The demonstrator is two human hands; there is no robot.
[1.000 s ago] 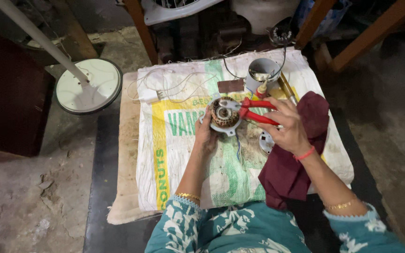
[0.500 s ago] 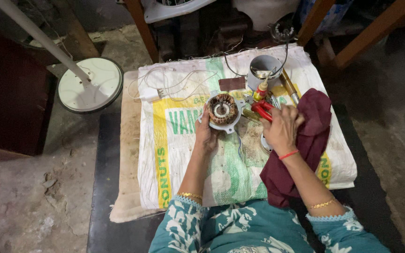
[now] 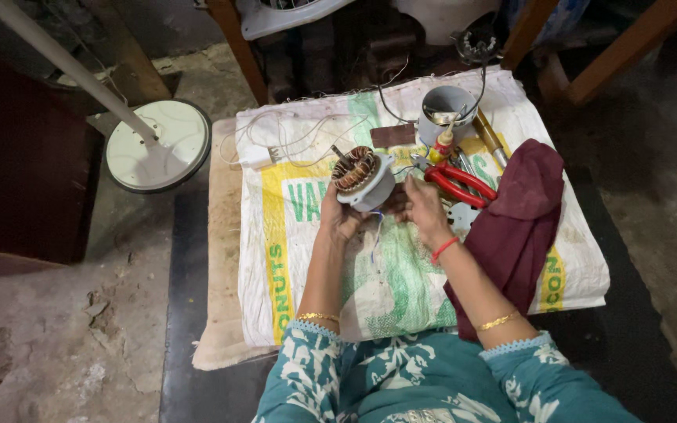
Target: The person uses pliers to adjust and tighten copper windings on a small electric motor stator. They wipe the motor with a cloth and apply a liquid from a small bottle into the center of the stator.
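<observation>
Off the bench's left edge, on the bare concrete floor, stands a round white metal fan base [image 3: 160,146] with a pale pole [image 3: 64,66] slanting up out of it toward the far left corner of the room.

The bench [image 3: 217,258] itself is low and covered by a white woven plastic sack with green and yellow print [image 3: 307,258]. Near the sack's far left corner lies a tangle of thin white wire with a small white plug [image 3: 264,157].

Over the middle of the sack, lifted clear of it, the left hand [image 3: 340,218] is curled around the underside of a small grey fan motor with an exposed copper-wire winding [image 3: 362,178], tilted with the winding facing up and left. The right hand [image 3: 421,210] is just beside it, its fingers bent in against the motor's lower right side; whether they pinch anything I cannot tell.

Further right, near the far edge, sits a grey metal cup-shaped housing [image 3: 448,106], with red-handled pliers [image 3: 457,184] lying on the sack just in front of it. A dark maroon cloth [image 3: 515,223] drapes over the bench's right side, down toward the near edge, partly under the right forearm.
</observation>
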